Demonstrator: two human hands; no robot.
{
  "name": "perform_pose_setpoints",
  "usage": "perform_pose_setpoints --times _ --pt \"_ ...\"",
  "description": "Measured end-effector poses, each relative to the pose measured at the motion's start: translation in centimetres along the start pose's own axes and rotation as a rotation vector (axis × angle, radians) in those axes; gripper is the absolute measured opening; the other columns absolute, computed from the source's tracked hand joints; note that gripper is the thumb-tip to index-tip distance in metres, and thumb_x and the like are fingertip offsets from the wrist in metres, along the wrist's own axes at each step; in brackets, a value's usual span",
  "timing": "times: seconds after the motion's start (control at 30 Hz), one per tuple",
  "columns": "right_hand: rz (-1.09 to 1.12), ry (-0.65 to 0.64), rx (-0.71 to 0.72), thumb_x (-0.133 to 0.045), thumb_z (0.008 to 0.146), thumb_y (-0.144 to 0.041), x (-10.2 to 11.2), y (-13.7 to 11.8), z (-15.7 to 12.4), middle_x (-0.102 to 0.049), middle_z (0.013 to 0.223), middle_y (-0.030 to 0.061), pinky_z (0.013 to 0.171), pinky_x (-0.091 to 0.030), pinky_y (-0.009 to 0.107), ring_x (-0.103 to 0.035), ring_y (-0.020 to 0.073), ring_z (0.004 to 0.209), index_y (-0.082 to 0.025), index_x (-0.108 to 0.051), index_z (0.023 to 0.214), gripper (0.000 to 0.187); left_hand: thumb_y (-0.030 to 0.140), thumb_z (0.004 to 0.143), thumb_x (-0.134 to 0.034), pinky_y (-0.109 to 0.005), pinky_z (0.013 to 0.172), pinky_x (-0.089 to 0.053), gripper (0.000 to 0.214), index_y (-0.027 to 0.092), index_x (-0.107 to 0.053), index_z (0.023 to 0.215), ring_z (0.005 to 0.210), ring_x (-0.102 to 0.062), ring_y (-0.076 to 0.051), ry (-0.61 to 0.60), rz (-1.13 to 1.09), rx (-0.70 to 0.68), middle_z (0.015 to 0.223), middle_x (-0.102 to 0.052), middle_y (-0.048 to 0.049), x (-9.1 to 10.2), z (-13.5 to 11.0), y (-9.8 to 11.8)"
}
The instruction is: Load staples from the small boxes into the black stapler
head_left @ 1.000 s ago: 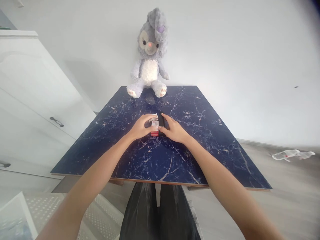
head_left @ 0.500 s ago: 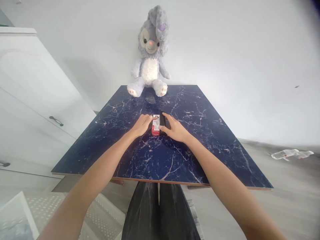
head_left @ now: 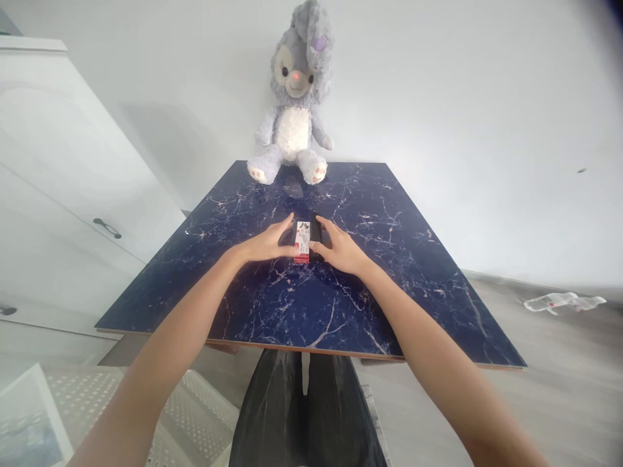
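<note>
A small red-and-white box (head_left: 302, 237) with printed pictures lies on the blue marble-patterned table (head_left: 316, 305). Right against its right side is a flat black object (head_left: 316, 232), partly covered, whose kind I cannot make out. My right hand (head_left: 341, 250) grips the black object, index finger at its far end and thumb near the seam with the box. To the left of the box is my left hand (head_left: 267, 244), open, thumb and fingers spread apart. Its thumb tip reaches the box's near left edge; whether it presses on it, I cannot tell.
A grey plush rabbit (head_left: 294, 130) sits at the table's far edge against the wall. White cabinets (head_left: 73, 162) stand on the left, above a white perforated chair (head_left: 195, 408). Clear plastic packaging (head_left: 559, 301) is on the floor at right.
My left hand has come off the top of the box and spread open to its left. The right hand stays on the black object. The view has shifted slightly.
</note>
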State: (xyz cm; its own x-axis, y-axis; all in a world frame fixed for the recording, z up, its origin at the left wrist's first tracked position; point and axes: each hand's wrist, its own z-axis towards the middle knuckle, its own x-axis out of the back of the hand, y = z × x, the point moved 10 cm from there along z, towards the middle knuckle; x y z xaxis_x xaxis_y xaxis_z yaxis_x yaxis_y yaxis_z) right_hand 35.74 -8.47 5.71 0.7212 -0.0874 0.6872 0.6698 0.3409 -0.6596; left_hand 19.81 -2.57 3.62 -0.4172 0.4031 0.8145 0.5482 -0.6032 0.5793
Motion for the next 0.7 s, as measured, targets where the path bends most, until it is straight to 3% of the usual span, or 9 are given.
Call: perform_pose_setpoints --times 0.13,0.23,0.4,0.53,0.7 --pt "-0.014 -0.008 -0.011 -0.06 0.094 -0.044 -0.1 0.3 0.1 -0.053 0.15 0.0166 0.107 -0.049 0.053 -0.062 0.033 0.124 -0.021 -0.034 0.158 0.073 0.062 0.069 -0.084 -0.047 0.112 -0.042 0.132 0.03 -0.001 0.166 0.15 -0.037 -0.038 0.02 0.089 -0.032 0.167 -0.029 -0.0163 -0.2 -0.4 1.2" --pt "-0.035 -0.005 -0.021 -0.059 0.094 -0.045 -0.1 0.3 0.1 -0.053 0.151 0.0166 0.105 -0.05 0.052 -0.064 0.0325 0.122 -0.022 -0.034 0.159 0.074 0.061 0.068 -0.085 -0.046 0.106 -0.047 0.131 0.028 -0.005 0.167 0.144 -0.046 -0.039 0.065 0.105 -0.008 0.162 -0.04 -0.0177 -0.4 -0.2 1.6" --pt "-0.07 0.022 -0.049 -0.056 0.094 -0.043 0.3 0.4 0.2 -0.052 0.151 0.0175 0.107 -0.049 0.052 -0.06 0.0346 0.126 -0.018 -0.033 0.159 0.073 0.063 0.07 -0.083 -0.051 0.11 -0.043 0.124 0.025 -0.015 0.166 0.146 -0.043 -0.04 0.111 0.092 0.021 0.159 -0.045 -0.0178 -0.9 0.9 1.3" --pt "-0.124 0.12 -0.131 -0.055 0.092 -0.036 1.6 1.8 0.4 -0.055 0.147 0.0191 0.107 -0.048 0.054 -0.06 0.0378 0.127 -0.015 -0.035 0.158 0.072 0.062 0.069 -0.084 -0.051 0.118 -0.037 0.112 0.021 -0.034 0.16 0.148 -0.039 -0.039 0.162 0.09 -0.018 0.16 -0.044 -0.0165 -1.4 3.5 1.9" --pt "-0.177 0.321 -0.301 -0.051 0.091 -0.033 4.7 5.7 0.2 -0.06 0.14 0.0204 0.106 -0.046 0.059 -0.059 0.0404 0.125 -0.015 -0.037 0.155 0.068 0.059 0.067 -0.085 -0.052 0.124 -0.03 0.103 0.019 -0.045 0.154 0.151 -0.034 -0.039 0.138 0.135 -0.064 0.159 -0.045 -0.0156 -3.8 9.6 4.4"
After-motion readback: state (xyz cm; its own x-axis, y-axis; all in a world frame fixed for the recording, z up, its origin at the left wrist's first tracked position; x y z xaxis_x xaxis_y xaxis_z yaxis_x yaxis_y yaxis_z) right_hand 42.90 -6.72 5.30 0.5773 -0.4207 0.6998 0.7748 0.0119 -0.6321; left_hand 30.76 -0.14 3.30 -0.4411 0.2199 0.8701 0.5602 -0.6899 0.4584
